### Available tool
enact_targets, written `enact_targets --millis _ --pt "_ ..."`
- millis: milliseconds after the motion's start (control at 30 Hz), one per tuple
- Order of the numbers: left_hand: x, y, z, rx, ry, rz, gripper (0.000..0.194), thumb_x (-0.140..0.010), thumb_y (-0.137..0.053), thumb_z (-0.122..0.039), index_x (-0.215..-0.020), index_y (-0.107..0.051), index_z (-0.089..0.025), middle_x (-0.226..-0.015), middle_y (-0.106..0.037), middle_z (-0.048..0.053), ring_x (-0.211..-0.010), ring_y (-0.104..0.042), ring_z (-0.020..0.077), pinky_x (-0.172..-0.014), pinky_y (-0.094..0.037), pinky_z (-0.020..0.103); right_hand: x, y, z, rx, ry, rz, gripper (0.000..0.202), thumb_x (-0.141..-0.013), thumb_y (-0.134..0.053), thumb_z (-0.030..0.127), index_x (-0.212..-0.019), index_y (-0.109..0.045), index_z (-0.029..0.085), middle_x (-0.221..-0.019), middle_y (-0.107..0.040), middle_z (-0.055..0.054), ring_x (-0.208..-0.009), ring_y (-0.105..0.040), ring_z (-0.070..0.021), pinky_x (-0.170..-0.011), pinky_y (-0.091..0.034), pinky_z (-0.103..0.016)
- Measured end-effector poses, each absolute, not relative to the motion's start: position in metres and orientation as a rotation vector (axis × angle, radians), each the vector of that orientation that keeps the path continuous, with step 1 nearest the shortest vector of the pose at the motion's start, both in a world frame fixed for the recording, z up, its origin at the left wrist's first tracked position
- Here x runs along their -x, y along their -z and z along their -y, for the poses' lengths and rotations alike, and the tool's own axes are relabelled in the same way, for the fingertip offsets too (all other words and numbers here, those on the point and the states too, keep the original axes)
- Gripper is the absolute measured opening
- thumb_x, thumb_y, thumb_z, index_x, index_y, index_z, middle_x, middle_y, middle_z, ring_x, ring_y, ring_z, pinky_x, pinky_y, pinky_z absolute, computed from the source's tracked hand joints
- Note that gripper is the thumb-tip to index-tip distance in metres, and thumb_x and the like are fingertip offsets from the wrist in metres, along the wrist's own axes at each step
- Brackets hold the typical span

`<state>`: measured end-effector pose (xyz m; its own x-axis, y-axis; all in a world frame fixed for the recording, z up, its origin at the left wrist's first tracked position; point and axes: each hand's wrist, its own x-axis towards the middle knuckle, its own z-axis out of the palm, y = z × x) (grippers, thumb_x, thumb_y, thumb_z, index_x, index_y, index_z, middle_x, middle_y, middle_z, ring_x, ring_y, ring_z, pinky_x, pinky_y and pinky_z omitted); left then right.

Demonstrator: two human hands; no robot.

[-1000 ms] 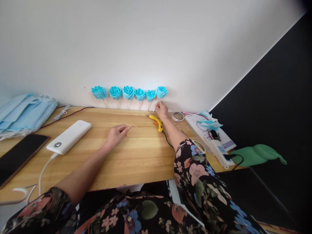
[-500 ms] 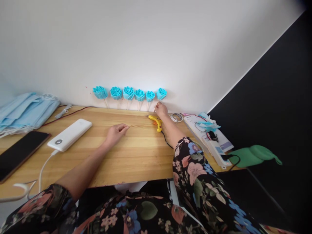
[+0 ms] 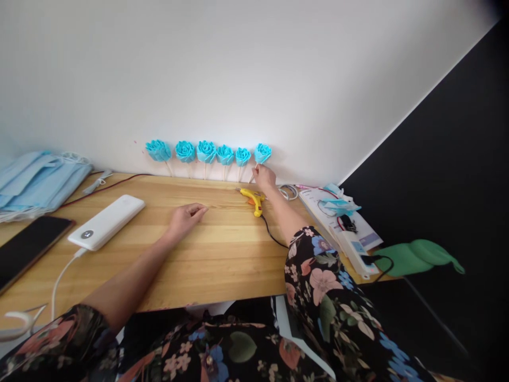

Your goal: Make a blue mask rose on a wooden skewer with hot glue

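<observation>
My right hand [image 3: 264,177] pinches the thin stick stem of the rightmost blue paper flower [image 3: 263,153] at the wall. Further left, several matching blue flowers [image 3: 206,152] lean in a row against the wall, their stems down on the table. A yellow hot glue gun [image 3: 253,200] lies just below my right hand, its nozzle towards the upper left. My left hand [image 3: 185,220] rests on the wooden table [image 3: 222,254], thumb and fingertips pressed together. Whether anything tiny sits between those fingertips cannot be made out.
On the left are blue face masks [image 3: 37,183], a dark phone [image 3: 34,245] and a white power bank [image 3: 106,223] with its cable. To the right lie a coiled white cable [image 3: 288,192], papers [image 3: 368,233], a power strip [image 3: 360,254] and a green pouch [image 3: 413,257].
My right hand has shifted slightly at the stem of the rightmost flower, which stays by the wall. The view has turned a little; my left hand keeps its closed pose.
</observation>
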<state>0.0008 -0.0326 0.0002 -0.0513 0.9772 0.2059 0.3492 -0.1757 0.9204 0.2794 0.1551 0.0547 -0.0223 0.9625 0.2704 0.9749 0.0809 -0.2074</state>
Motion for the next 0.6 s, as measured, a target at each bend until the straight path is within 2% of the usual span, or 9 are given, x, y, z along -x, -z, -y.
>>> enact_targets --millis 367,600 --pt "-0.001 0.001 0.033 -1.609 -1.21 -1.431 0.044 -0.079 -0.066 -0.065 -0.073 -0.072 -0.022 -0.058 -0.058 -0.001 -0.058 -0.052 0.0164 -0.057 -0.038 0.027 -0.267 -0.044 -0.15 1.961 0.05 1.995 0.038 -0.11 -0.042 0.035 -0.132 -0.068 0.017 -0.119 -0.079 -0.018 -0.11 -0.074 -0.0293 -0.087 -0.052 -0.035" --pt "0.004 0.0 0.031 -1.617 -1.208 -1.47 0.045 -0.08 -0.062 -0.064 -0.077 -0.073 -0.02 -0.06 -0.061 -0.001 -0.061 -0.054 0.0161 -0.058 -0.039 0.026 -0.266 -0.045 -0.151 2.011 -0.004 1.967 0.037 -0.11 -0.042 0.034 -0.126 -0.071 0.018 -0.119 -0.079 -0.016 -0.112 -0.074 -0.0277 -0.087 -0.052 -0.033"
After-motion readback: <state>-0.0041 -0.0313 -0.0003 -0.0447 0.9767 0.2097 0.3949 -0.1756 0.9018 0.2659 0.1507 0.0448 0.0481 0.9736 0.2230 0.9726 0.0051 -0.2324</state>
